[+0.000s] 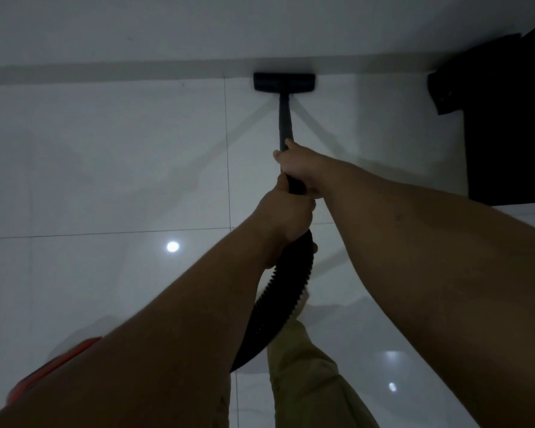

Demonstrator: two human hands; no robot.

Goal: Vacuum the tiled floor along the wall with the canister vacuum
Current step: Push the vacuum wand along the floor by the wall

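I grip the wand (285,118) with both hands (300,163), floor head (284,82) against the wall (167,32); next, I'd slide it sideways.

Both hands (294,186) grip the wand (285,122); floor head (284,81) seemingly touches wall (198,29).

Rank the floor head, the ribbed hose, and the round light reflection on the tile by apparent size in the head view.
1. Ribbed hose, though it lies nearer the camera, which inflates it.
2. Floor head.
3. Round light reflection.
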